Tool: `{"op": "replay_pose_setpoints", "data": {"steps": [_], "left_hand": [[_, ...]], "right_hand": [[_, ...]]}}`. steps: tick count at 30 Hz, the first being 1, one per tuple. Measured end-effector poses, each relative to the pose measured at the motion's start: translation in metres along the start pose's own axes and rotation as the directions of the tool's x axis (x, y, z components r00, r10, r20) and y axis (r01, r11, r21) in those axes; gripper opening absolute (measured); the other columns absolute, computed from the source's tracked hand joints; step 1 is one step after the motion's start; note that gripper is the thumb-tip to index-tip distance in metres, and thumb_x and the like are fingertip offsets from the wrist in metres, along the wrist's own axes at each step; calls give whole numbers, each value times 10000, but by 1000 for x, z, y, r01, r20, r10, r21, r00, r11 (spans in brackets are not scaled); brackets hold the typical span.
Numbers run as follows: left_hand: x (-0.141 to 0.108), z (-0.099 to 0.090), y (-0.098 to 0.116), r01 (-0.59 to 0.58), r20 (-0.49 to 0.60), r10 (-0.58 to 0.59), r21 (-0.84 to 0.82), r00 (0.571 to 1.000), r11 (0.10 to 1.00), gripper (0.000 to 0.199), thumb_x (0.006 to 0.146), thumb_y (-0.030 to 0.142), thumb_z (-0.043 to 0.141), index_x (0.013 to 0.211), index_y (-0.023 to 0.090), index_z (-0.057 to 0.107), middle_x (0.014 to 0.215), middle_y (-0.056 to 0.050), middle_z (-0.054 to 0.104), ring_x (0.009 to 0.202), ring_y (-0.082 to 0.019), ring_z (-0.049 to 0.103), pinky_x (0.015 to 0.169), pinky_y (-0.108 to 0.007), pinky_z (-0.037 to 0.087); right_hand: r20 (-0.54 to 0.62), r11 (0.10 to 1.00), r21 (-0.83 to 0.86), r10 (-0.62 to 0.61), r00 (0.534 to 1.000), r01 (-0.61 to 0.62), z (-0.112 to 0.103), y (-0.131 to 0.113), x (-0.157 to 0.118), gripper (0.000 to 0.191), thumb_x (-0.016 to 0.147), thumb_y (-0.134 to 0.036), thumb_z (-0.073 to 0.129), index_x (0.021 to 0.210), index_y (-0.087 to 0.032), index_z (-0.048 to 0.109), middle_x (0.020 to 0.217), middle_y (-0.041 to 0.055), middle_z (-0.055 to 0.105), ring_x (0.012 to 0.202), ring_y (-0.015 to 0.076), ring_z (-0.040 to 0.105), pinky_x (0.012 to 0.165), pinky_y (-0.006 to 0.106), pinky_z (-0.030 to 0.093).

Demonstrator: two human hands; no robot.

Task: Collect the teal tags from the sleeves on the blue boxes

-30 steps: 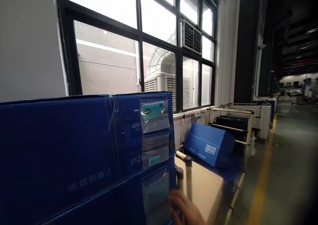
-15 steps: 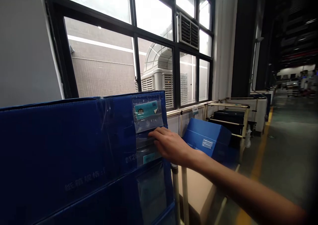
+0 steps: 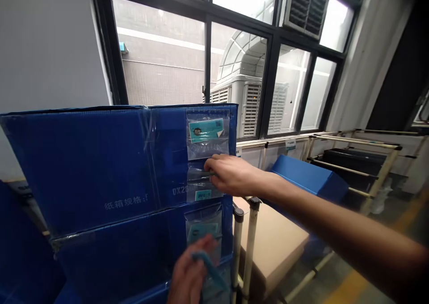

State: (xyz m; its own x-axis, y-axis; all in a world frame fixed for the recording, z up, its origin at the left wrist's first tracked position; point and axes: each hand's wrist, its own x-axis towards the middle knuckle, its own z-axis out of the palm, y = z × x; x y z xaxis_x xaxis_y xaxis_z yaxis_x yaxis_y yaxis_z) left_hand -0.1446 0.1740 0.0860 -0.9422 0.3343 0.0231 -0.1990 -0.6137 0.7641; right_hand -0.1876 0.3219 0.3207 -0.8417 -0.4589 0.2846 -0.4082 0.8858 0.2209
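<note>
Two stacked blue corrugated plastic boxes [image 3: 100, 170] carry three clear plastic sleeves [image 3: 208, 134]; my right hand [image 3: 231, 174] pinches the middle sleeve [image 3: 201, 183], and my left hand [image 3: 187, 277] grips one teal card [image 3: 209, 268] at the lowest.
</note>
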Motion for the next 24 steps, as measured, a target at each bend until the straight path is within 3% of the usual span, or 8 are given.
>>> {"op": "replay_pose_setpoints", "data": {"steps": [1,3,7,10,12,16,21,24], "left_hand": [[13,11,8,-104,30,106,-60,994,993,313,763,304,647,1051,181,640,1329,-121,526,1295,-312,385,1046,-445,394],[32,33,20,-204,20,210,-165,978,965,210,823,221,571,1011,176,652,1350,-100,512,1318,-272,358,1092,-419,339],[41,56,27,-190,-12,194,-259,981,947,210,836,185,565,1033,170,638,1314,-98,548,1295,-253,396,1097,-405,343],[39,58,24,-183,-18,186,-286,982,941,239,840,183,565,1072,176,624,1319,-88,545,1281,-247,417,1093,-390,356],[39,57,22,-188,-27,189,-308,982,933,243,837,164,564,1072,181,624,1315,-79,551,1277,-243,423,1095,-393,357],[37,58,23,-198,-46,194,-353,980,914,248,831,137,561,1069,175,622,1289,-83,572,1269,-247,434,1098,-410,349],[33,64,30,-195,9,209,-327,978,925,273,864,171,518,1128,172,589,1278,-93,579,1286,-229,412,1126,-394,282],[35,64,32,-220,22,241,-335,970,916,287,873,180,506,1152,174,573,1296,-91,564,1297,-228,395,1132,-403,263]], "right_hand": [[29,1000,-9,-19,999,19,-2,2,3,283,787,-259,461,1037,-193,576,965,96,659,845,239,606,601,284,407],[81,999,-26,-26,996,28,-8,2,7,257,775,-239,469,975,-195,625,934,98,675,840,248,620,605,289,413],[51,999,-33,-11,999,12,-19,-3,-4,301,794,-217,465,1051,-190,619,980,100,685,876,247,630,664,300,442],[-41,999,41,1,999,1,-16,-4,-20,346,842,-185,408,1138,-223,583,1090,68,668,971,222,616,762,298,449],[-38,996,84,-14,999,17,-8,-2,-27,385,853,-156,376,1181,-237,561,1159,52,645,1025,209,600,803,292,445],[-58,1000,28,11,998,-10,12,-1,-28,447,863,-193,362,1301,-217,449,1267,98,566,1041,260,588,750,328,456],[3,997,71,17,1000,-17,34,-6,-28,477,859,-274,406,1327,-200,356,1190,118,609,937,274,625,629,322,437],[-32,994,99,40,999,-37,41,-9,-27,380,864,-281,423,1238,-215,428,1071,84,650,916,258,618,639,321,436]]}}
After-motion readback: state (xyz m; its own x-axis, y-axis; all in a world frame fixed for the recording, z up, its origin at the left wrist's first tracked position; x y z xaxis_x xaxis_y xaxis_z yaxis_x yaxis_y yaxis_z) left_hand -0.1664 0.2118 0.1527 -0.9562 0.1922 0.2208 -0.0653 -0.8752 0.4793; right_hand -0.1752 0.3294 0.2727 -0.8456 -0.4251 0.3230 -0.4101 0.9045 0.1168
